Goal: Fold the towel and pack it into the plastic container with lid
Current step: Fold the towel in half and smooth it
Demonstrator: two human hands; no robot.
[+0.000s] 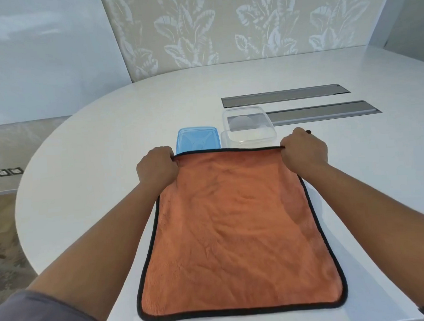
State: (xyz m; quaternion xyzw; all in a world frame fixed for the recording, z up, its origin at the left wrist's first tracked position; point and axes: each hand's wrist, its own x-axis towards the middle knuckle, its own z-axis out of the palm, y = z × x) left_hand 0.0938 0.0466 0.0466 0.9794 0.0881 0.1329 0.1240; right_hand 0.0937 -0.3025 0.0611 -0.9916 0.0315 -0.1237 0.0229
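Note:
An orange towel [237,233] with a black hem lies spread flat on the white table [105,142], its near edge by the table's front edge. My left hand [156,167] grips its far left corner. My right hand [304,151] grips its far right corner. Just beyond the far hem sits a clear plastic container [248,127], upright and without its lid. The blue lid [197,141] lies flat to the container's left, partly hidden behind the towel's far hem.
Two grey metal cable hatches [321,93] [324,111] are set into the table behind the container. A patterned wall stands at the back. The table's rounded edge curves away on the left, with floor sockets [8,171] beyond it.

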